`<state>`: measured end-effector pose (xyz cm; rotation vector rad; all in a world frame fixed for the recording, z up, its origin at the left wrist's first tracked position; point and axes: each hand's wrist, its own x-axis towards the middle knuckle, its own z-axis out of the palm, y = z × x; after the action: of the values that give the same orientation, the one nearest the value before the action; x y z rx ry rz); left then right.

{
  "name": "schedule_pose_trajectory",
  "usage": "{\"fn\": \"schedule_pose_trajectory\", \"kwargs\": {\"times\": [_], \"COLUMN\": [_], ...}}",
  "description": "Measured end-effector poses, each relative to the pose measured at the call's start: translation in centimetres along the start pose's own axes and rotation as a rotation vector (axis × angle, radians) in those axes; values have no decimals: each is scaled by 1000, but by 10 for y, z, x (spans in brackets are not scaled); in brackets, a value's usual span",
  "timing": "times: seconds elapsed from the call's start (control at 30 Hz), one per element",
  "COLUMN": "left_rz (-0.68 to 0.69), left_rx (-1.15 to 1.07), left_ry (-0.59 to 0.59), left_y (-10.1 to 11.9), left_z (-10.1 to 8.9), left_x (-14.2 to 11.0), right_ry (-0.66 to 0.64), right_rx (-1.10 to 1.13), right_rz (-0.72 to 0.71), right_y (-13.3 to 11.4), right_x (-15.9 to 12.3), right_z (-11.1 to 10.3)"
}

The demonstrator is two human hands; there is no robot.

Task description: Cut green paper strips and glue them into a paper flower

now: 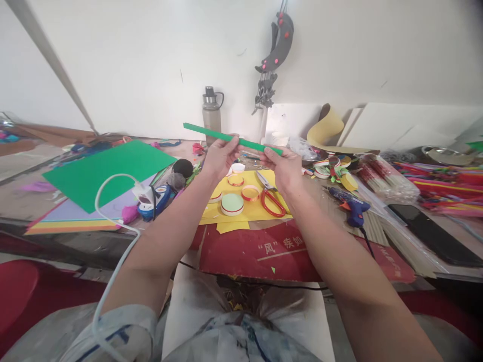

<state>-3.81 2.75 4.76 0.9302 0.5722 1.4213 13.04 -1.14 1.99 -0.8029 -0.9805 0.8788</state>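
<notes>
A long narrow strip of green paper (211, 132) is held up above the table, tilted down to the right. My left hand (222, 157) pinches it near its middle, and my right hand (285, 163) pinches it close to the right end. Below them, on yellow paper (211, 216), stands a round tub with a pale green top (232, 203). Two red-and-gold rings, one a patterned band (251, 193), lie beside it. Red-handled scissors (272, 201) rest with blades partly apart, nearest my right hand.
Green sheet paper (109, 173) tops a stack of coloured sheets at left, beside a blue power strip (154, 203) with a white cable. A grey bottle (212, 115) stands at the back. At right lie a blue glue gun (350, 205), a black phone (433, 234) and bundled coloured stems (449, 183).
</notes>
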Motion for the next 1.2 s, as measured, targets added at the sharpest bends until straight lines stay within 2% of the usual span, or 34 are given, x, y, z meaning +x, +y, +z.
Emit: {"fn": "schedule_pose_trajectory", "kwargs": {"times": [0.1, 0.17, 0.37, 0.5, 0.6, 0.7, 0.83, 0.97, 1.1, 1.2], "left_rz": [6, 45, 75, -5, -24, -1, -2, -5, -11, -8], "left_rx": [38, 61, -3, -59, -24, 54, 129, 110, 77, 89], "left_ry": [-25, 0, 99, 42, 35, 34, 45, 66, 9, -28], "left_y": [-1, 4, 10, 3, 1, 2, 4, 5, 3, 1], "left_z": [4, 2, -4, 0, 0, -2, -3, -2, -4, -7], "left_x": [-5, -3, 1, -2, -4, -4, -4, -4, -2, 0], "right_ry": [-39, -78, -129, -102, -149, -266, -353, -360, -377, -448], "right_rx": [-31, -62, -270, -321, -377, -593, -908, -1011, -1088, -1143], "right_rz": [40, 55, -46, -85, -42, -10, -95, -126, -123, -116], "right_y": [4, 3, 2, 1, 0, -3, -10, -15, -17, -20], "right_x": [-4, -5, -12, -16, -18, -21, -26, -29, -32, -33], "right_z": [4, 5, 7, 9, 11, 12, 13, 13, 17, 19]}}
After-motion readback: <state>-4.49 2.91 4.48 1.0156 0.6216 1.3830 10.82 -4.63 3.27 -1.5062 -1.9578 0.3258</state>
